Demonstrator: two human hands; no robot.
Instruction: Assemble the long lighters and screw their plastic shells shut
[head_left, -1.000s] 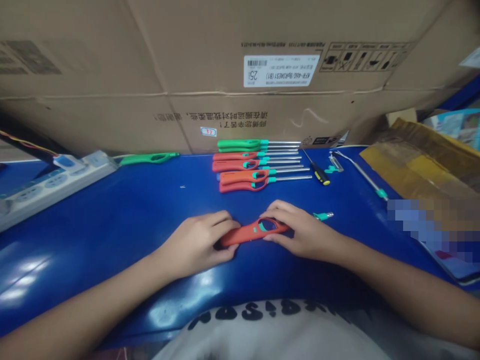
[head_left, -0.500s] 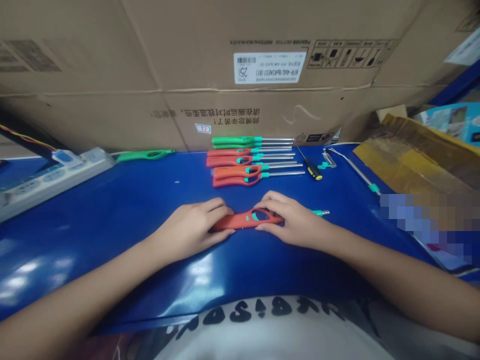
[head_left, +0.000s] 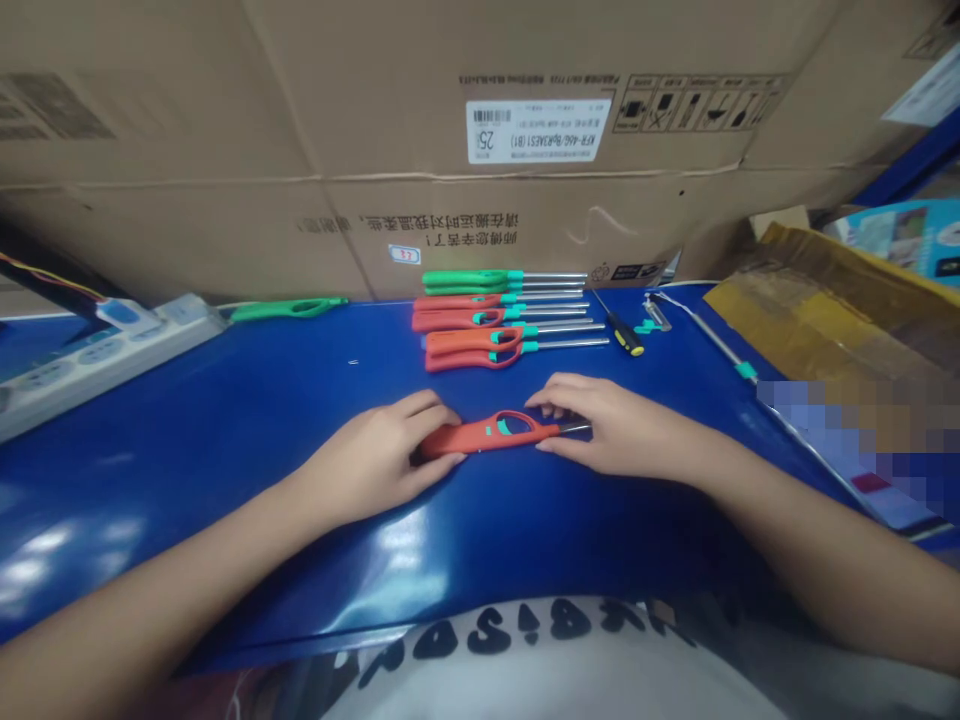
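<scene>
With my left hand (head_left: 379, 452) I hold the back end of the red lighter handle (head_left: 480, 436); my fingers are on the far side and my thumb on the near side, clamped on it. My right hand (head_left: 611, 430) is at the front end. Its forefinger and thumb tips are apart, and the short visible piece of metal tube (head_left: 574, 427) goes between them. Whether my other fingers press this tube, I cannot tell, because they are partly hidden.

The handle lies across the worktop (head_left: 300, 400) in front of me, with a green trigger in its oval opening. Just beyond it there is a group of lighters (head_left: 471, 342), green, red and orange, whose metal tubes all point to the right. Beside their tips lies a black and yellow screwdriver (head_left: 626, 337), then a small clear part (head_left: 657, 311) and a thin rod (head_left: 716, 338) with a green piece. Farther left, a green handle (head_left: 289, 309) lies near the white power strip (head_left: 112, 352). Behind everything stands a cardboard box (head_left: 397, 130). At the right is a package with yellow tape (head_left: 832, 300).
</scene>
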